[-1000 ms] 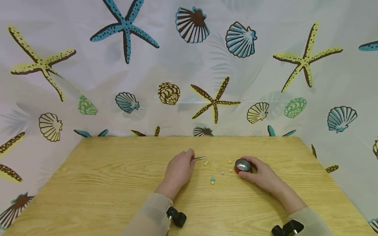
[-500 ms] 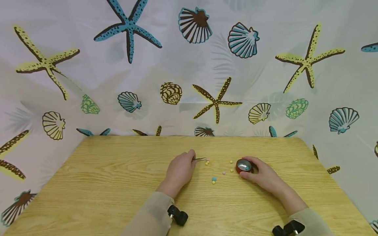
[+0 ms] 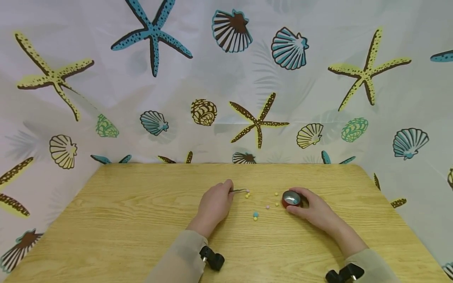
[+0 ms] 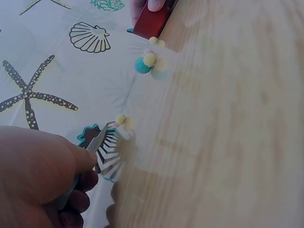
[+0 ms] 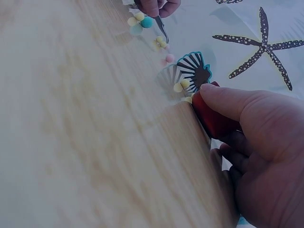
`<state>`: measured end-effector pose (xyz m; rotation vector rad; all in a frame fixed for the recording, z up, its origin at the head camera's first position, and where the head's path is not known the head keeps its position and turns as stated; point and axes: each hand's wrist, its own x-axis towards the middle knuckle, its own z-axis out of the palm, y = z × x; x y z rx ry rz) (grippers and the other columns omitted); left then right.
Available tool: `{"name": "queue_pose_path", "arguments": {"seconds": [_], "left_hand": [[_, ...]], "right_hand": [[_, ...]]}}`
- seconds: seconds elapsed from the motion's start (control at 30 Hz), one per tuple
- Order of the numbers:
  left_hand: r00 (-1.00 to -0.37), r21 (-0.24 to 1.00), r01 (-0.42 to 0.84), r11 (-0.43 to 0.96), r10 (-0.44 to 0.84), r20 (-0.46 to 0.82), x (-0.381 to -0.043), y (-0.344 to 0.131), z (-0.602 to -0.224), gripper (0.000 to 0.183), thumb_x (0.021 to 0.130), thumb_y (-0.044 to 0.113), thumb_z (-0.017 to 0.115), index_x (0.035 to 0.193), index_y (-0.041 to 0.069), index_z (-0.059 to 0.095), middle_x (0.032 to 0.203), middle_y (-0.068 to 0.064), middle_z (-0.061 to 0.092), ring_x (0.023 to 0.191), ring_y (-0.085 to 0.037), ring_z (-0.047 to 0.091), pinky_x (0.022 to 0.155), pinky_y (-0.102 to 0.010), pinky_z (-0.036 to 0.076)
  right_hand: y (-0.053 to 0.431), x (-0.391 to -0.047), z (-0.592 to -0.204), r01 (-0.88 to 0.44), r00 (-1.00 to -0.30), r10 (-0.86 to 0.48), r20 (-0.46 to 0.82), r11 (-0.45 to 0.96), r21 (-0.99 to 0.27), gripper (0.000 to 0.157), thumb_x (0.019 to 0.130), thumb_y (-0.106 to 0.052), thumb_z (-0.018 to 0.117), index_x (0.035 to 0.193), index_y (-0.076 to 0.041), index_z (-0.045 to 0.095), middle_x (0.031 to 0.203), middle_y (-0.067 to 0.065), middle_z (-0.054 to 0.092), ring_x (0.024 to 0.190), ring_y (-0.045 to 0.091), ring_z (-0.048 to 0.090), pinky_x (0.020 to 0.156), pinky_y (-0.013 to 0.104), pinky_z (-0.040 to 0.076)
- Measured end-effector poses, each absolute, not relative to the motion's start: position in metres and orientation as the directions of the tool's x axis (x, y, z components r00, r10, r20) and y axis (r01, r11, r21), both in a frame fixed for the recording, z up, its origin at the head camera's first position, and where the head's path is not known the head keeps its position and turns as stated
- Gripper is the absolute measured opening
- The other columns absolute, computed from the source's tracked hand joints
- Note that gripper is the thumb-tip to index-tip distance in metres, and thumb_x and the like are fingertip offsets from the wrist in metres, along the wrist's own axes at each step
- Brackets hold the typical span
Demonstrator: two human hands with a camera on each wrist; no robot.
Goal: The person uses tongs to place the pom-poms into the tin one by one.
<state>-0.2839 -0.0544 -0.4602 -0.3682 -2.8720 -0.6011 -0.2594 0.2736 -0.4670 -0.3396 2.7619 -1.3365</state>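
My left hand (image 3: 214, 202) pinches a pair of metal tweezers (image 3: 238, 191) with bent tips, pointing right. A small pink ball (image 3: 247, 191) sits right at those tips, with small yellow balls (image 3: 247, 196) just below it. In the left wrist view the tweezers (image 4: 100, 137) reach out past the thumb toward a yellow ball (image 4: 120, 119). To the right, my right hand (image 3: 316, 210) grips a round red tin (image 5: 213, 116) between thumb and fingers. Its silvery inside faces up toward the head camera, and a blue ball (image 3: 294, 201) lies in it.
Between the hands, a blue ball (image 3: 255, 214) touches a yellow ball (image 3: 255, 219). A pink ball (image 3: 267, 207) and two yellow balls, one farther back (image 3: 276, 194), lie close left of the tin. A patterned cloth (image 3: 177, 133) hangs behind the wooden table (image 3: 124, 220).
Both hands stay almost where they were, the right still holding the tin. The tweezers' tips look closer together, and the pink ball at them shows more plainly.
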Motion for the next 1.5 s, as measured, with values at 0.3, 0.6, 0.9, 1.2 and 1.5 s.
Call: {"name": "queue_pose_path", "arguments": {"seconds": [0.3,0.6,0.9,1.2,1.5], "left_hand": [[-0.949,0.386,0.284,0.878,0.201,0.241,-0.283,-0.053,-0.458,0.007,0.111,0.017,0.07,0.111,0.013,0.066,0.089,-0.002,0.064,0.072,-0.019,0.056,0.069,-0.039,0.052],[-0.923,0.39,0.343,0.854,0.229,0.309,-0.277,-0.044,-0.446,0.006,0.111,0.017,0.07,0.11,0.013,0.066,0.087,0.0,0.064,0.07,-0.016,0.055,0.066,-0.036,0.052],[-0.908,0.393,0.381,0.836,0.26,0.327,-0.273,-0.023,-0.434,0.005,0.112,0.018,0.069,0.112,0.013,0.067,0.086,0.002,0.063,0.07,-0.014,0.054,0.065,-0.034,0.05],[-0.887,0.393,0.434,0.811,0.309,0.343,-0.267,-0.001,-0.426,0.005,0.111,0.017,0.071,0.111,0.013,0.068,0.087,0.001,0.063,0.068,-0.014,0.053,0.061,-0.032,0.048],[-0.884,0.39,0.455,0.8,0.354,0.305,-0.265,0.022,-0.427,0.006,0.111,0.019,0.071,0.109,0.015,0.066,0.088,0.002,0.062,0.073,-0.014,0.054,0.065,-0.031,0.048]], "right_hand": [[0.274,-0.261,-0.469,-0.173,-0.973,-0.226,0.043,0.597,-0.783,0.069,0.102,-0.038,0.083,0.157,-0.006,0.056,0.157,0.023,0.057,0.15,0.045,0.048,0.122,0.065,0.035],[0.273,-0.26,-0.471,-0.147,-0.976,-0.215,0.021,0.586,-0.797,0.07,0.102,-0.038,0.083,0.158,-0.007,0.055,0.159,0.022,0.055,0.154,0.044,0.044,0.124,0.065,0.032],[0.271,-0.26,-0.469,-0.138,-0.977,-0.211,0.014,0.587,-0.798,0.07,0.102,-0.038,0.083,0.159,-0.009,0.055,0.161,0.022,0.054,0.154,0.044,0.043,0.124,0.065,0.033],[0.274,-0.261,-0.47,-0.153,-0.977,-0.213,0.029,0.594,-0.79,0.07,0.101,-0.039,0.084,0.159,-0.008,0.056,0.16,0.021,0.055,0.153,0.044,0.045,0.123,0.065,0.034],[0.274,-0.262,-0.468,-0.161,-0.976,-0.212,0.04,0.592,-0.79,0.067,0.102,-0.037,0.083,0.157,-0.009,0.057,0.159,0.02,0.057,0.151,0.043,0.047,0.123,0.064,0.035]]}}
